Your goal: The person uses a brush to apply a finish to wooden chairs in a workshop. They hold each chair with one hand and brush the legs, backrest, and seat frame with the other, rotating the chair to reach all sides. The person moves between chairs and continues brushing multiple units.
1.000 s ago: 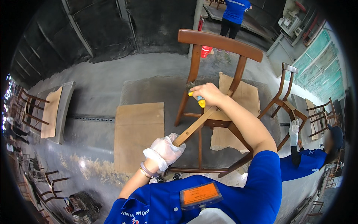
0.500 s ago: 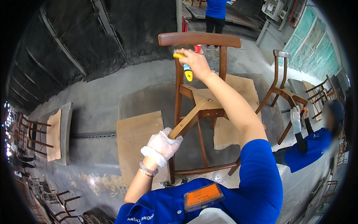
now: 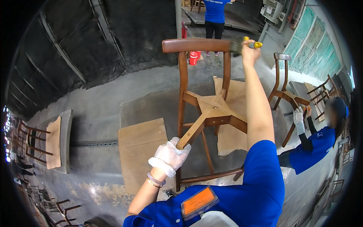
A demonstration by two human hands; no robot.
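Note:
A brown wooden chair frame (image 3: 181, 77) stands in front of me, with an X-shaped brace in its seat. My left hand (image 3: 171, 154), in a thin whitish glove, is closed around the near left end of that brace. Bare, my right hand (image 3: 251, 52) grips a paintbrush with a yellow handle (image 3: 258, 45). The dark bristles (image 3: 236, 47), smeared by motion, are at the right end of the chair's top rail (image 3: 196, 45). Whether they touch the wood I cannot tell.
Cardboard sheets (image 3: 141, 140) lie under and beside the chair. To the right, a co-worker in blue (image 3: 315, 149) handles another chair (image 3: 285, 81). A red bucket (image 3: 193, 58) stands beyond mine, near a standing person (image 3: 214, 17). More chairs (image 3: 34, 142) are at the left.
My right hand with the brush has swung from the left side of the backrest to the right end of the top rail. The left hand keeps its hold on the brace, slightly shifted right.

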